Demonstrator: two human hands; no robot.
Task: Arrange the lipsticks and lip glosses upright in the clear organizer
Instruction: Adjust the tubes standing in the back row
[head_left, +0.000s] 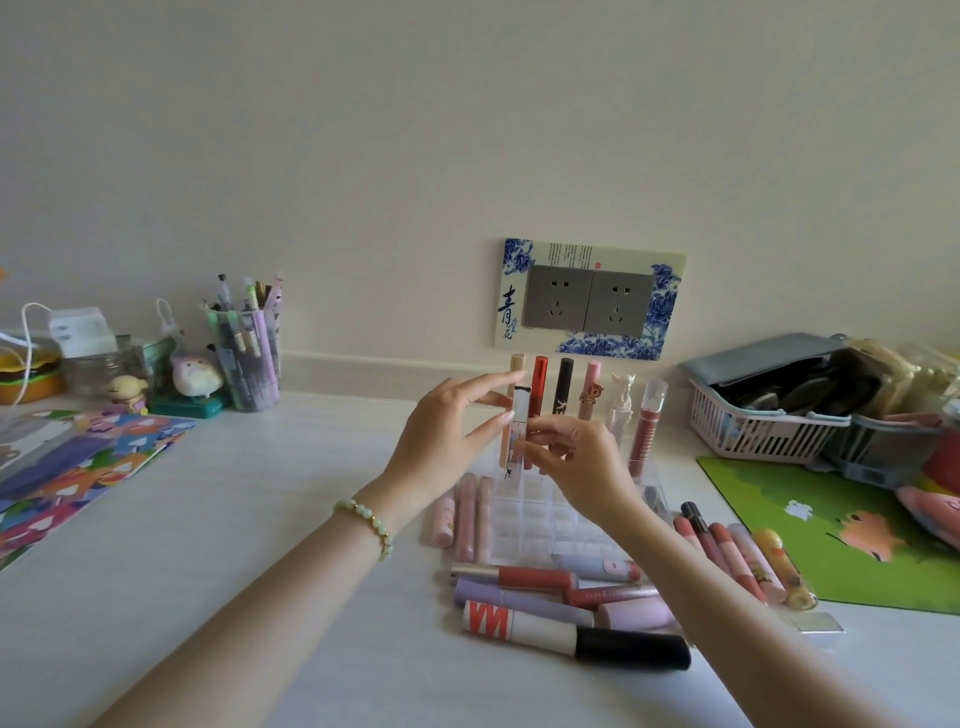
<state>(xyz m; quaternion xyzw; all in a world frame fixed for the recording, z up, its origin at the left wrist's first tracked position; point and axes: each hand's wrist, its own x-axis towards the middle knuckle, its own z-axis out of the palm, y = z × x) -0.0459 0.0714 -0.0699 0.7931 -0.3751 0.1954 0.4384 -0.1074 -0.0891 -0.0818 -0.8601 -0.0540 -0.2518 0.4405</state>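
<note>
A white worktop (260, 519) fills the lower half of the view, with a green mat (857, 545) at its 3 o'clock edge and a pink basket (753, 431) beyond the mat at 2 o'clock. A clear organizer (545, 514) of small square cells sits just right of centre. Along its far row six tubes (563, 384) stand upright, caps up. The left hand (441, 441) reaches in from 7 o'clock and the right hand (582, 467) from 5 o'clock, and they meet above the far-left cells. Between them they grip a white tube (518, 421). The left thumb and forefinger pinch its upper part from 9 o'clock, and the curled right fingers pinch its middle from 4 o'clock. This tube stands vertical, its long axis running 12 to 6 o'clock, dark-banded top up and lower end down among the far-left cells, just in front of the beige and red standing tubes. I cannot tell if it is seated. At 6 o'clock from the organizer a pile of tubes (519, 577) lies flat, mostly pointing 9 to 3 o'clock, the nearest a big white tube with a black cap (571, 636). Three pink tubes (465, 514) lie against the organizer's 9 o'clock side, pointing 12 to 6. Another row of tubes (737, 556) lies at 4 o'clock, touching the mat's edge. A bead bracelet (366, 519) circles the left wrist.
</note>
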